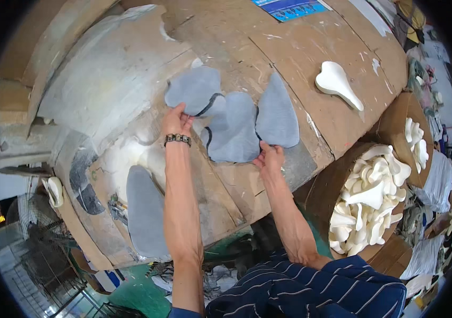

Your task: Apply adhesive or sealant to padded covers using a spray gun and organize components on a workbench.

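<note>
Several flat grey bicycle saddle covers with dark edges lie on the cardboard-covered table. My left hand [177, 123] pinches the lower edge of the upper-left cover [194, 90], its fingers partly hidden there. My right hand [270, 158] is closed at the lower edges of the middle cover [235, 130] and the right cover [280, 116], where they meet; its fingertips appear to grip the right one. Another grey cover [145, 212] lies beside my left forearm. A white foam saddle pad [337, 84] rests on the table to the far right.
Right of the table, a large cardboard box [324, 196] holds a heap of white foam saddle pads [366, 199]. Behind it stands a second box [395, 114] with more pads. A blue printed sheet [292, 8] lies at the far edge. Whitish residue coats the table's left side.
</note>
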The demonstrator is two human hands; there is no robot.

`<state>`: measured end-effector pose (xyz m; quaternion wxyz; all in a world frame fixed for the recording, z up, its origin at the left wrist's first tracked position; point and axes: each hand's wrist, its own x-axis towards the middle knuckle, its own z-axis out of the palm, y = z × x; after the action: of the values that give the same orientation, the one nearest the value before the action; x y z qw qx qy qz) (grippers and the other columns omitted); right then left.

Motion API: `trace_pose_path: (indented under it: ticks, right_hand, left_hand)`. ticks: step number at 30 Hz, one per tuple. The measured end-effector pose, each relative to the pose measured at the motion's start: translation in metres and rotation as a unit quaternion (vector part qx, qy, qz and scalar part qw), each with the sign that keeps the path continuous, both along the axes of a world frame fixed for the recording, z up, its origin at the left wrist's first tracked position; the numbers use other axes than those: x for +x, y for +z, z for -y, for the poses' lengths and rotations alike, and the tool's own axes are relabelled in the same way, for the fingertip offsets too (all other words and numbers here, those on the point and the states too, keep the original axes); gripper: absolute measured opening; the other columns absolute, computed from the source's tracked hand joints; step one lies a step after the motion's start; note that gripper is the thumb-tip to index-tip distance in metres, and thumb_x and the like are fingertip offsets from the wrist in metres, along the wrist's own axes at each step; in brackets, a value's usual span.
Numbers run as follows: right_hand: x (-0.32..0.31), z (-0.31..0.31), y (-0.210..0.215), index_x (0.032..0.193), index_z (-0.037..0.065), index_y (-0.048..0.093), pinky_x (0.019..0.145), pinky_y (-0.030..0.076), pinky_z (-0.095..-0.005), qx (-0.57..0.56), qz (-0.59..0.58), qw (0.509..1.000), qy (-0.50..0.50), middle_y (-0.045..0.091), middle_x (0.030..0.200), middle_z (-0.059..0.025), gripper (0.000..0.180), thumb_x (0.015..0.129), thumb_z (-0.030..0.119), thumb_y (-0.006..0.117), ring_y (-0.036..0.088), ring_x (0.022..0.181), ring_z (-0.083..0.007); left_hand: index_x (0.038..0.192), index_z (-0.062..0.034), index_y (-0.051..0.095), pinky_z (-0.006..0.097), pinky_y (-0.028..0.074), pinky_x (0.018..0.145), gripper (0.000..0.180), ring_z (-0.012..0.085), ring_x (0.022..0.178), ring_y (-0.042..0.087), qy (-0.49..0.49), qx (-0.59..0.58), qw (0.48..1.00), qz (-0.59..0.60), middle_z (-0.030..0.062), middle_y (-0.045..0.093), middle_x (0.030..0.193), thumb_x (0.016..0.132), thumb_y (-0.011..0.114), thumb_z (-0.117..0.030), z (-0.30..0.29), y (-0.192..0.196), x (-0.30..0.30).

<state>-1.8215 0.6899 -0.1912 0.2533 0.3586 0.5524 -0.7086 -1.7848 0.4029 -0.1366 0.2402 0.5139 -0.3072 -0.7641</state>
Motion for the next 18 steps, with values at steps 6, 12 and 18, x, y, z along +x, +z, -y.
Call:
trace_pose_path:
  ticks: [6, 12, 18]
  right_hand:
    - [-0.037, -0.016, 0.072, 0.117, 0.011, 0.055, 0.057, 0.052, -0.0332, -0.041, -0.185, 0.981, 0.037, 0.065, 0.091, -0.0016, 0.032, 0.091, 0.006, 0.072, 0.063, 0.071, -0.0136]
    - [0.010, 0.035, 0.225, 0.122, 0.014, 0.056, 0.066, 0.052, -0.0272, -0.191, -0.330, 0.916, 0.124, 0.067, 0.100, 0.0023, 0.040, 0.090, 0.010, 0.079, 0.062, 0.072, -0.0099]
    - [0.158, 0.071, 0.307, 0.148, 0.012, 0.047, 0.100, 0.052, -0.0368, -0.264, -0.405, 0.805, 0.344, 0.061, 0.141, -0.0097, 0.052, 0.099, 0.010, 0.066, 0.061, 0.125, -0.0206]
  left_hand:
    - [0.115, -0.0123, 0.063, 0.043, 0.054, 0.086, 0.027, 0.0170, 0.091, 0.065, 0.031, -0.099, 0.971, -0.216, 0.0018, 0.070, 0.102, 0.091, 0.075, -0.010, -0.004, 0.114, 0.043]
    - [0.117, -0.0092, 0.064, 0.043, 0.052, 0.099, 0.019, 0.0210, 0.106, 0.064, 0.204, -0.191, 0.922, -0.270, 0.0050, 0.069, 0.113, 0.098, 0.068, -0.009, -0.037, 0.227, 0.225]
    - [0.132, -0.0086, 0.056, 0.038, 0.052, 0.093, 0.036, 0.0176, 0.107, 0.064, 0.416, -0.282, 0.829, -0.245, 0.0029, 0.067, 0.120, 0.098, 0.067, -0.008, -0.132, 0.244, 0.463]
